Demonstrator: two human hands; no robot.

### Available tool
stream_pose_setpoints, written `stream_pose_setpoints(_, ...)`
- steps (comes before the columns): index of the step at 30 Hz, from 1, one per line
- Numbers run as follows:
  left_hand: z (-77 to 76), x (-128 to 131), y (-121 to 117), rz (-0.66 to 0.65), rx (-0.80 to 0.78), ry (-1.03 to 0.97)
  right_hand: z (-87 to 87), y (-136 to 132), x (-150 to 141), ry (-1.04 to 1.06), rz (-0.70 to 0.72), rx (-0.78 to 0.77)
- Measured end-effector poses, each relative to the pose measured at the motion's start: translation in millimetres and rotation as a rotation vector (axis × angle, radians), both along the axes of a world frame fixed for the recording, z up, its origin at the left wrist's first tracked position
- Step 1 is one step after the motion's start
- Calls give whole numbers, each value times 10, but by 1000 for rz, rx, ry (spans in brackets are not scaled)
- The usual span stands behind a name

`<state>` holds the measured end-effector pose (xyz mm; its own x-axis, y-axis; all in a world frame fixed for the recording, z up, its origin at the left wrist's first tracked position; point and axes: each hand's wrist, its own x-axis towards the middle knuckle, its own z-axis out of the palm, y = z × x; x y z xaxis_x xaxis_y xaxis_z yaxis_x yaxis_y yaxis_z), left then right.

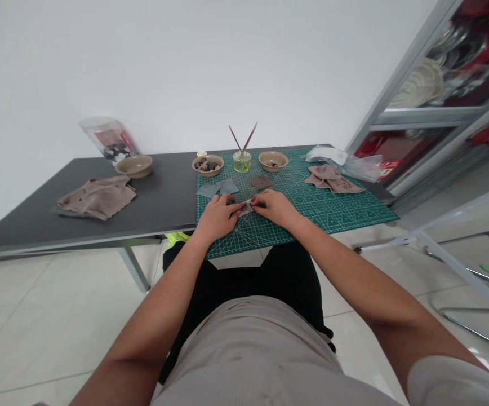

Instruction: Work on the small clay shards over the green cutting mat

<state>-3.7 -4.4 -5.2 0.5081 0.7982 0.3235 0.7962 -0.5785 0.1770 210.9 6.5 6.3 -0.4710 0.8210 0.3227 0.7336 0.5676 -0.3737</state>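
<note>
the left hand (218, 217) and the right hand (279, 208) meet over a green cutting mat (312, 210), near the front edge of the counter (160, 206). between their fingertips a small pale piece (245, 209) lies on the mat, partly covered. the left hand's fingers are loosely bent, the forefinger reaching out to the left side of the piece; the right hand's fingers curl down, tips close together at its right side. whether either hand pinches the piece or only presses it i cannot tell at this size.

just beyond the left hand lie thin blue-grey squares (227, 186), and beyond the right hand a brown square (260, 181). toward the counter's back edge stand, left to right, a tan bowl of dark and pinkish lumps (208, 164), a glass jar (241, 162) with yellow-green contents and two slim sticks (250, 136) leaning apart, and a second tan bowl (281, 162) with a few dark bits in it. at the mat's back right corner a crumpled brown cloth (332, 179) lies by clear plastic bags (363, 167).

on the counter's left part another brown cloth (98, 197) spreads near the front edge, with a third tan bowl (134, 167) and an upright clear package (109, 141) behind, near the back edge.
</note>
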Motion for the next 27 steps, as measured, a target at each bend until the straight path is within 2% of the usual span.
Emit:
stream_pose_setpoints(4,4,-3,6,10,-15,1,-56,-77,-116,16,31,6)
stream_pose_setpoints(8,11,-4,5,12,-31,2,-54,-109,-17,39,72,-6)
stream_pose_setpoints(11,10,-3,6,15,-34,8,-21,-51,12,32,30,-18)
stream_pose_setpoints(18,10,-12,8,23,-34,13,-12,-53,-240,-24,46,7)
stream_pose_setpoints(22,29,-14,7,26,-43,-9,11,-78,-130,-26,78,-26)
stream_pose_setpoints(27,56,-4,3,37,-55,-10,21,22,-102,-31,-15,-17)
